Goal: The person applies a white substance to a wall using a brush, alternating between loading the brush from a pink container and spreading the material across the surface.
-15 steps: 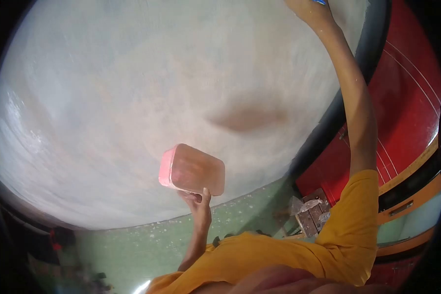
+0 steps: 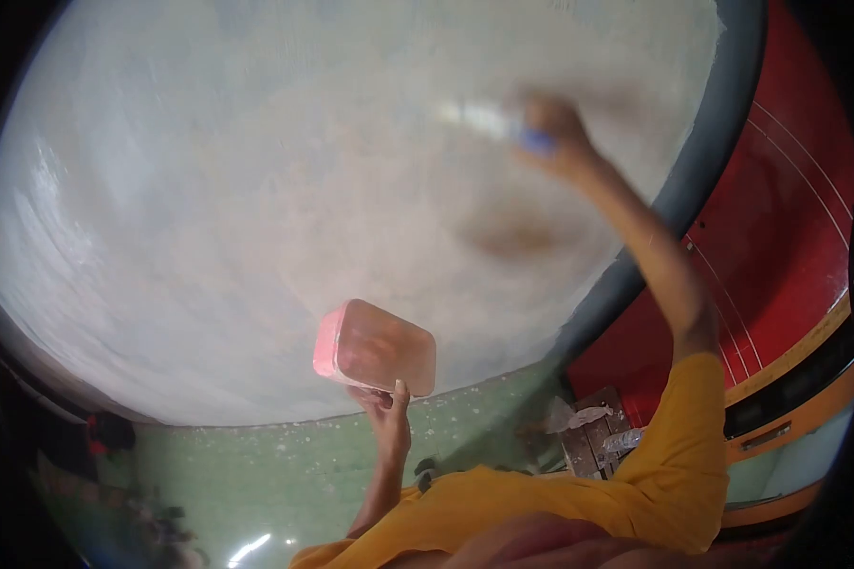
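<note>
My left hand (image 2: 387, 417) grips the lower edge of a pink plastic container (image 2: 380, 347) with rounded corners, its thumb on the near side. The container is tilted in front of a pale whitish wall (image 2: 285, 171). Up and to the right, my right hand (image 2: 555, 133) is closed around a paintbrush (image 2: 484, 119), smeared by motion, with a blue part by the fingers and a pale end pointing left. The brush is close to the wall; whether it touches cannot be made out.
A dark band (image 2: 707, 180) edges the wall at right, beside a red panel (image 2: 778, 218) with thin pale lines. Below is a speckled green floor (image 2: 285, 465). A small wooden stool (image 2: 588, 446) with plastic bags on it stands at lower right.
My right hand has come down and left from the top edge, bringing the paintbrush into view. The container in my left hand sits slightly lower in view.
</note>
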A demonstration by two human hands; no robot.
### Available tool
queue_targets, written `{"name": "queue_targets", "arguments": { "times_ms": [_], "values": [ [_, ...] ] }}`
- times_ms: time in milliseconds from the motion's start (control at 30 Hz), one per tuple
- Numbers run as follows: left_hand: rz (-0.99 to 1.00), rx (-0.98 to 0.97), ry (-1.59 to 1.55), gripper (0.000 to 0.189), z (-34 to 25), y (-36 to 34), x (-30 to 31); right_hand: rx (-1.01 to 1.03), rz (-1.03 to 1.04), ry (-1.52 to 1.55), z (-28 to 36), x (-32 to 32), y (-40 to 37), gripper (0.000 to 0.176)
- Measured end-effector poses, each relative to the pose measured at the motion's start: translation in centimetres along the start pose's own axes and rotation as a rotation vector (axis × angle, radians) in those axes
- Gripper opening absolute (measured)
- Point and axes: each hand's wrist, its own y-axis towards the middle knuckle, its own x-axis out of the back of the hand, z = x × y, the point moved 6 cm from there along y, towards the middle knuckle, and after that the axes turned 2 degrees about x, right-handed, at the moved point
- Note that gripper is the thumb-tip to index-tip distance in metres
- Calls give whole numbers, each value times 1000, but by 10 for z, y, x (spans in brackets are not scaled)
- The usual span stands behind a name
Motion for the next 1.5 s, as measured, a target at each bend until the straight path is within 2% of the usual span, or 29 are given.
{"name": "queue_targets", "arguments": {
  "times_ms": [67,167,233,333,400,433,467,567,667,700,767,867,967,1033,1067,1100,1133,1167,1233,1333,1367,1400,1433,1467,1500],
  "values": [
    [-2,2,-5,87,2,-6,-3,98,-455,87,-35,56,43,15],
    [-13,42,-35,87,-1,-19,-13,230,-639,2,-23,128,75,17],
    [11,-16,27,85,13,-21,-1,313,-764,-56,-9,151,82,20],
    [-14,6,50,85,15,-32,2,84,-230,-404,4,65,60,13],
    [-30,29,57,86,15,-41,7,281,-515,-238,38,17,13,22],
    [-25,22,59,86,17,-42,10,315,-477,-159,53,0,-7,26],
    [-23,20,61,86,19,-46,12,348,-432,-78,68,-12,-25,31],
    [-52,20,56,86,13,-55,13,352,-85,247,84,-47,-52,29],
    [-48,13,47,85,13,-60,16,211,163,84,58,-33,-20,22],
    [-52,10,50,85,12,-61,16,176,7,219,49,-1,0,19],
    [-58,4,60,84,6,-61,15,43,-179,115,13,49,48,21],
    [-59,-15,58,84,9,-54,23,231,-450,317,9,134,95,21],
    [-70,21,37,83,-1,-50,22,147,-691,78,12,144,99,22],
    [-71,4,30,83,-8,-46,26,-19,-549,40,-19,60,93,18],
    [-74,-3,24,83,-10,-45,28,80,-370,-332,39,59,69,12],
    [-79,-4,37,83,-10,-43,33,152,-419,-287,59,29,43,32],
    [-79,-7,57,83,-10,-41,41,226,-465,-245,78,0,18,60],
    [-82,-2,73,83,-9,-41,46,284,-499,-190,100,-13,-9,55],
    [-129,-8,-19,86,-21,-40,43,356,-407,22,127,-74,-52,47],
    [-130,-9,-46,88,-28,-39,50,364,-143,257,138,-75,-68,37],
    [-119,-11,-43,88,-30,-38,53,388,-102,226,129,-64,-60,33],
    [-120,-9,-46,88,-31,-34,55,366,-265,208,108,-62,-44,27],
    [-124,-2,-45,89,-31,-33,58,48,180,-8,87,-38,-7,17],
    [-130,10,-44,89,-31,-34,61,111,-230,145,61,-10,14,17],
    [-125,22,-39,89,-31,-35,64,61,-289,188,44,27,40,16]
  ]
}}
